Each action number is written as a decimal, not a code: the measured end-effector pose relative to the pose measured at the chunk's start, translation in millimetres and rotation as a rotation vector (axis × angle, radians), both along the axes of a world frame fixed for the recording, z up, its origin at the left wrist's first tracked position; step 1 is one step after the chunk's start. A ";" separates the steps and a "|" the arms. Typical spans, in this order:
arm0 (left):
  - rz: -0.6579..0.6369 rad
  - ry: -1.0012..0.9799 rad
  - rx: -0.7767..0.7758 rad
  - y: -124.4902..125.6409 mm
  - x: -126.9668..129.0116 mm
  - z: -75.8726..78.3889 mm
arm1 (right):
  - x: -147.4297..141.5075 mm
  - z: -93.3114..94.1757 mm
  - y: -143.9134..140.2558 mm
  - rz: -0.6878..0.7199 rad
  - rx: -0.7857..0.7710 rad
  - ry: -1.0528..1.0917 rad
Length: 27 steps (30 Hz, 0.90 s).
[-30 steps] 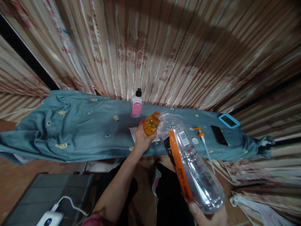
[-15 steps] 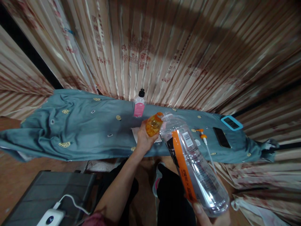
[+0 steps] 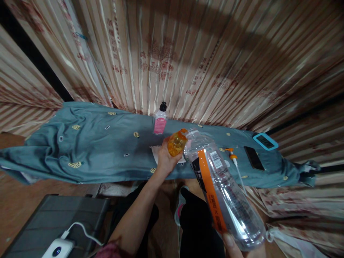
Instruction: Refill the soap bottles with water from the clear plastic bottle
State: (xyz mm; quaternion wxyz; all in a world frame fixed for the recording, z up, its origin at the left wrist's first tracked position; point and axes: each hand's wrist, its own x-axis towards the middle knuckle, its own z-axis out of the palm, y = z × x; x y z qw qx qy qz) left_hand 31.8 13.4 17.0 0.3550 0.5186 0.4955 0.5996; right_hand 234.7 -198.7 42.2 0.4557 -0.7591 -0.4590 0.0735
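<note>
My left hand [image 3: 166, 157] is closed around a small amber bottle [image 3: 176, 143], tilted with its mouth up to the right. Under the base of a large clear plastic bottle [image 3: 225, 190] with an orange and black label is my right hand [image 3: 239, 247], fingers wrapped round it and partly out of frame. The big bottle slants up to the left, its neck right by the amber bottle's mouth; whether the two touch I cannot tell. Beneath my left hand lies a white cloth or paper [image 3: 155, 152]. An orange pump head [image 3: 233, 156] with a white tube rests on the right.
A pink-labelled bottle with a black cap [image 3: 160, 120] stands toward the back of the cloth-covered table [image 3: 102, 143]. At right lie a black phone [image 3: 254, 158] and a blue-framed digital clock [image 3: 265, 141]. A dark case [image 3: 32, 222] with a white device [image 3: 58, 248] is at lower left.
Both hands and the two bottles keep nearly the same pose. The whole view has shifted very slightly.
</note>
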 end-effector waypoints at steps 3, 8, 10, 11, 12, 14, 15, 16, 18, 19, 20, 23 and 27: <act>0.004 0.007 -0.011 -0.3 -0.1 1.0 | -5.8 5.9 2.3 0.006 0.006 -0.010; 0.005 0.008 -0.011 0.4 0.5 -0.5 | -30.9 25.5 11.2 0.105 0.103 0.012; 0.006 0.005 -0.007 0.5 0.6 -1.7 | -38.8 32.5 14.1 0.115 0.126 -0.007; 0.005 -0.001 -0.005 0.6 0.5 -2.2 | -41.1 35.0 15.0 0.110 0.124 -0.018; 0.003 -0.008 -0.002 0.6 0.5 -2.6 | -42.4 36.6 15.5 0.104 0.120 -0.025; -0.004 -0.020 0.006 0.8 0.4 -2.8 | -42.8 37.8 15.6 0.098 0.119 -0.019; -0.006 -0.021 0.012 0.9 0.3 -2.7 | -42.5 37.6 15.4 0.097 0.120 -0.010; -0.007 -0.020 0.015 1.0 0.3 -2.7 | -42.0 37.2 15.1 0.096 0.121 0.000; 0.000 -0.007 0.013 1.4 0.3 -2.7 | -41.2 36.0 14.4 0.083 0.110 0.016; 0.006 0.001 0.013 1.6 0.4 -2.8 | -40.9 35.4 14.0 0.074 0.101 0.024; 0.010 0.007 0.015 1.9 0.5 -3.1 | -40.5 34.8 13.7 0.067 0.093 0.031; 0.011 0.011 0.035 2.4 0.7 -3.7 | -39.1 32.9 13.1 0.067 0.088 0.047; 0.024 0.021 0.035 2.3 0.7 -3.1 | -36.8 30.5 13.0 0.068 0.104 0.067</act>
